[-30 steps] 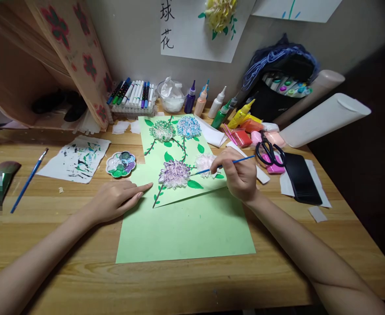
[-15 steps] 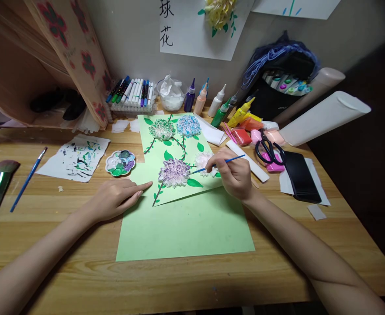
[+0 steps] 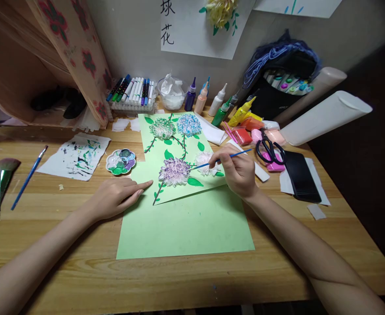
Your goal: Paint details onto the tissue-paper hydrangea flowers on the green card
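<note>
My right hand (image 3: 236,173) pinches a thin blue paintbrush (image 3: 231,155), its tip at the right edge of a purple-tinted paper flower (image 3: 174,171). A pale pinkish-white flower (image 3: 206,163) sits beside it, close to my fingers. Above them are a green-tinted flower (image 3: 162,128) and a blue one (image 3: 189,125), all on a light green sheet (image 3: 179,195) with painted stems and leaves. A larger green sheet (image 3: 185,232) lies beneath. My left hand (image 3: 120,194) rests with its index finger stretched to the sheet's left edge, holding nothing.
A flower-shaped paint palette (image 3: 116,169), a paint-stained tissue (image 3: 76,156) and another blue brush (image 3: 28,181) lie to the left. Markers (image 3: 133,92) and paint bottles (image 3: 220,111) line the back. Black scissors (image 3: 269,151) and a phone (image 3: 300,177) lie on the right.
My right hand has shifted slightly right and the brush lies a little flatter, its tip still by the purple flower. My left hand stays in place.
</note>
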`<control>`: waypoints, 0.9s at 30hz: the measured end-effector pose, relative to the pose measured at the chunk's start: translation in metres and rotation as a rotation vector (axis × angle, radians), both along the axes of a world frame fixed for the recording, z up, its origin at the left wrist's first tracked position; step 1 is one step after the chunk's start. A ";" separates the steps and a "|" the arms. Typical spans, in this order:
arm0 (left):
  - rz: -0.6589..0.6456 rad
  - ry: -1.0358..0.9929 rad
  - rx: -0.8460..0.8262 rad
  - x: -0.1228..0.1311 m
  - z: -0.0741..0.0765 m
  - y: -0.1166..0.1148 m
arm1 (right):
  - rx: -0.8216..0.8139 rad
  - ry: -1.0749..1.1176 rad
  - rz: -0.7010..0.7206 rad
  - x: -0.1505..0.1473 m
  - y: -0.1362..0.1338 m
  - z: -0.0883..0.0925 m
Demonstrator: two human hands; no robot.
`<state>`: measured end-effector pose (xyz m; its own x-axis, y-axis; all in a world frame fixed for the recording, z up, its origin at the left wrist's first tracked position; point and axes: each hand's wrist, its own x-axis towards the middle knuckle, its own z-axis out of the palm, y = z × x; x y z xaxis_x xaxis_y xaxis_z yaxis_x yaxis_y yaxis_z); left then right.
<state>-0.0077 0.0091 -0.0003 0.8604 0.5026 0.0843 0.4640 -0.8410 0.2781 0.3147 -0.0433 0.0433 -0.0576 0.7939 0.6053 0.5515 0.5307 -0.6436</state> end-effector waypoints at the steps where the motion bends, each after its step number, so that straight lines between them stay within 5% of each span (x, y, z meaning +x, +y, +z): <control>1: -0.006 -0.001 -0.001 0.000 0.001 0.000 | 0.012 0.014 -0.007 0.000 0.000 0.000; 15: -0.008 0.013 -0.019 0.001 0.003 -0.001 | 0.054 0.071 -0.094 -0.001 -0.003 0.007; 22: 0.006 0.009 -0.013 0.003 0.003 -0.004 | -0.068 -0.049 0.149 -0.050 0.007 0.028; 27: 0.007 0.000 -0.002 0.002 0.003 -0.006 | -0.083 -0.181 0.299 -0.099 0.030 0.020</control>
<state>-0.0053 0.0029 0.0023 0.8569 0.5087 0.0830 0.4699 -0.8371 0.2800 0.2158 -0.0138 0.0635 -0.3949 0.7718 0.4983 0.4890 0.6358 -0.5972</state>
